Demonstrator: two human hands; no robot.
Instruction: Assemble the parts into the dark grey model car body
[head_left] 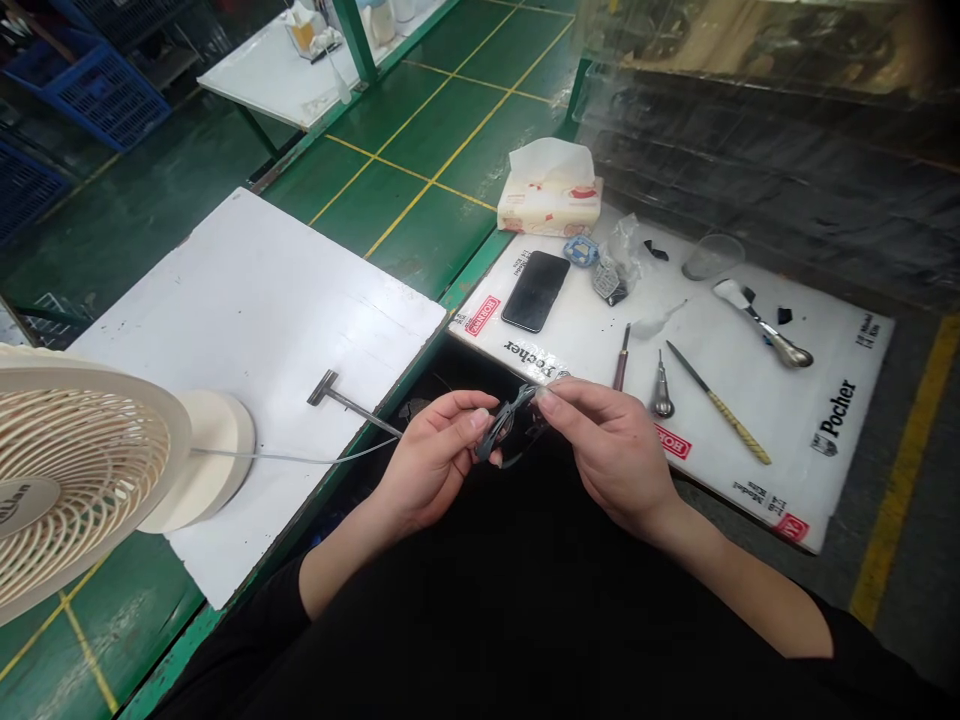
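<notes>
My left hand (448, 450) and my right hand (611, 440) are held close together in front of my body. Between them is a dark grey piece with thin strips and loops (496, 430); its exact kind is unclear. The left thumb and fingers pinch its left side, while the right thumb and fingertips close on its upper right end. Just beyond the right hand lie a slim tool with a dark red handle (621, 370), a short metal-handled awl (662, 390) and a file with a yellow handle (720, 410).
A cream fan (202, 440) stands at left by a white board (300, 290) with a T-shaped metal bar (345, 400). On the printed right-hand board (787, 480) are a phone (535, 290), a tissue pack (551, 195), a plastic bag (619, 255), a clear cup (712, 258) and a metal-handled tool (772, 335).
</notes>
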